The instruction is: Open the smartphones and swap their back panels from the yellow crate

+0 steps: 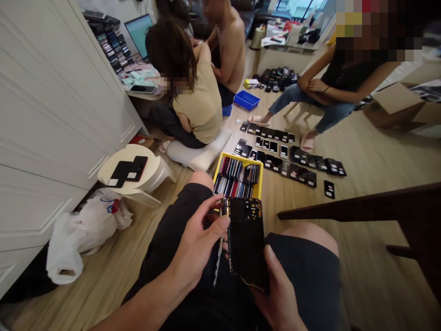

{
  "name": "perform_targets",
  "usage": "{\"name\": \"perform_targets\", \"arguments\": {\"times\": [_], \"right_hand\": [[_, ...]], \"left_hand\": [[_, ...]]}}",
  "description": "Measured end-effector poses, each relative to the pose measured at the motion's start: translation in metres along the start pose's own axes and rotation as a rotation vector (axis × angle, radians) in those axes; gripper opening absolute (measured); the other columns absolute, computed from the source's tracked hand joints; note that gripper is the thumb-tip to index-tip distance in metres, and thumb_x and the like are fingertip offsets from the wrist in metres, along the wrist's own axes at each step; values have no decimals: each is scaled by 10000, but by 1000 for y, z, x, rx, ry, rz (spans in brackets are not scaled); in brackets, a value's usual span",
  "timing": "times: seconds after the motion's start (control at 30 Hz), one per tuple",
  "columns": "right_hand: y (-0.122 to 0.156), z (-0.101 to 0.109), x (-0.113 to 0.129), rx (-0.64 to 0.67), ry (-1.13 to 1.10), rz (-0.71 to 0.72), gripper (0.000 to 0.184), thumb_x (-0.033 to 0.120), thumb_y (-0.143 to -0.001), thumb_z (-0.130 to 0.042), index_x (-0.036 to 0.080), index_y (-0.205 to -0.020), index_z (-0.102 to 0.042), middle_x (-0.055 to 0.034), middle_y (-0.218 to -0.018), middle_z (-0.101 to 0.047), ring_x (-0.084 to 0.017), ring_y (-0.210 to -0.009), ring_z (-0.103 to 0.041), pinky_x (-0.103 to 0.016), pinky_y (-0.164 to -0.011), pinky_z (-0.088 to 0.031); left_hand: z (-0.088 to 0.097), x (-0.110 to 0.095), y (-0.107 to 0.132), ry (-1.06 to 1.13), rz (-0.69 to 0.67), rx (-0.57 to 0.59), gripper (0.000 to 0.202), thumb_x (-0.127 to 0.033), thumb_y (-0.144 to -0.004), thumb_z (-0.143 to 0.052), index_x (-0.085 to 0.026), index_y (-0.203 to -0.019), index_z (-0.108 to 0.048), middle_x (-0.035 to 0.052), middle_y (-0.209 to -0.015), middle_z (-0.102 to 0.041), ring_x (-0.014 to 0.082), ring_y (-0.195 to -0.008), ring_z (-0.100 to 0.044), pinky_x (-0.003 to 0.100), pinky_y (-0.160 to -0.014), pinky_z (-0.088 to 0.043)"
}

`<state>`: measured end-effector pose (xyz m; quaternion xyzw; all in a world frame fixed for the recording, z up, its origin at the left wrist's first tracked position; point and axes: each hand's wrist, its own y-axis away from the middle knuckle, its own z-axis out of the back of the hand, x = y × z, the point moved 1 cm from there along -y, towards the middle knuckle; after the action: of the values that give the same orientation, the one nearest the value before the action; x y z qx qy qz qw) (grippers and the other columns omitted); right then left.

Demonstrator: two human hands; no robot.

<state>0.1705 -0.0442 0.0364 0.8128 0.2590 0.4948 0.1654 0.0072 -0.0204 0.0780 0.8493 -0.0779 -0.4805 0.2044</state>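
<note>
The left hand (196, 239) is curled, its fingertips pinching a slim metal pry tool (218, 252) that points down along the edge of a black smartphone (246, 241). The right hand (277, 294) cradles that phone from below, thumb pressed against its face, fingers hidden behind it. The phone is held upright above the person's dark shorts (303, 271), its back off, with gold-coloured contacts showing along the top and edge. Just ahead of the phone stands a yellow crate (238, 175) packed with phones on edge. Beyond the crate, rows of black phones (292, 158) lie on the wooden floor (375, 257), with a blue tray (246, 99) farther on. Left of the crate, two black phones rest on a white stool (132, 172), and a white plastic bag (82, 234) sits on the floor nearer the person. Past the crate, a co-worker in a beige top (200, 103) sits on a white cushion (198, 151), and another co-worker in jeans (330, 99) sits to its right.
</note>
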Motion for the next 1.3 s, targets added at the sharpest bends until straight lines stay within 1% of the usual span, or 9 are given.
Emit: {"name": "perform_targets", "arguments": {"times": [0.1,0.3,0.37,0.43,0.53,0.63,0.83,1.1,1.3], "right_hand": [[1,-2,0,-29,-47,-5,565,664,-923,-538,215,-1151,-793,-150,-1157,-779,-388,-1065,-737,-577,-940,-570],[-3,5,-9,-5,46,32,590,690,-925,-482,268,-1232,-756,-109,-1177,-778,-394,-1094,-726,-562,-872,-606],[-3,8,-8,-6,100,51,588,680,-938,-484,281,-1301,-718,-94,-1263,-746,-383,-1187,-686,-548,-938,-588],[-2,10,-6,-5,214,144,575,639,-940,-538,283,-1372,-669,-82,-1384,-680,-366,-1309,-607,-537,-1069,-513],[-3,10,-5,-9,456,314,604,571,-885,-683,298,-1421,-625,-65,-1485,-600,-353,-1408,-514,-532,-1169,-414],[-4,9,-7,7,578,365,626,503,-866,-741,321,-1447,-595,-55,-1520,-561,-335,-1418,-506,-513,-1151,-447],[-3,9,-9,35,622,411,617,467,-887,-732,349,-1470,-566,-44,-1530,-552,-317,-1426,-499,-499,-1170,-426],[-3,14,-12,25,690,444,606,458,-905,-716,349,-1479,-558,-39,-1533,-550,-325,-1433,-488,-519,-1189,-394],[-6,22,-19,49,713,469,604,445,-916,-715,353,-1489,-546,-38,-1537,-547,-315,-1447,-471,-508,-1209,-365]], "left_hand": [[1,2,1,-8,14,4,587,-453,-851,-769,-288,-1388,-597,71,-1173,-611,146,-751,-587,268,-604,-535],[3,4,0,-96,-26,-23,607,-437,-820,-810,-274,-1375,-623,71,-1222,-638,187,-949,-601,332,-909,-510],[3,4,-1,-110,-29,-21,620,-435,-812,-817,-282,-1380,-620,69,-1232,-647,209,-1010,-600,351,-962,-484],[3,3,-2,-137,-52,-20,617,-430,-813,-815,-281,-1379,-621,71,-1229,-657,235,-1083,-593,359,-995,-469],[3,3,-1,-169,-101,-13,612,-431,-814,-812,-285,-1376,-621,74,-1297,-639,261,-1172,-568,353,-1008,-467],[4,5,0,-170,-126,3,649,-452,-801,-820,-294,-1392,-604,73,-1321,-629,267,-1186,-562,347,-996,-482],[6,6,1,-167,-139,45,656,-473,-797,-823,-314,-1394,-601,62,-1262,-647,268,-1171,-584,352,-996,-497],[2,5,2,-208,-169,94,678,-502,-792,-819,-317,-1405,-598,72,-1368,-593,287,-1178,-604,372,-1007,-504],[3,6,0,-304,-199,105,692,-540,-802,-797,-309,-1418,-582,69,-1316,-605,259,-1144,-610,384,-1042,-483]]}}
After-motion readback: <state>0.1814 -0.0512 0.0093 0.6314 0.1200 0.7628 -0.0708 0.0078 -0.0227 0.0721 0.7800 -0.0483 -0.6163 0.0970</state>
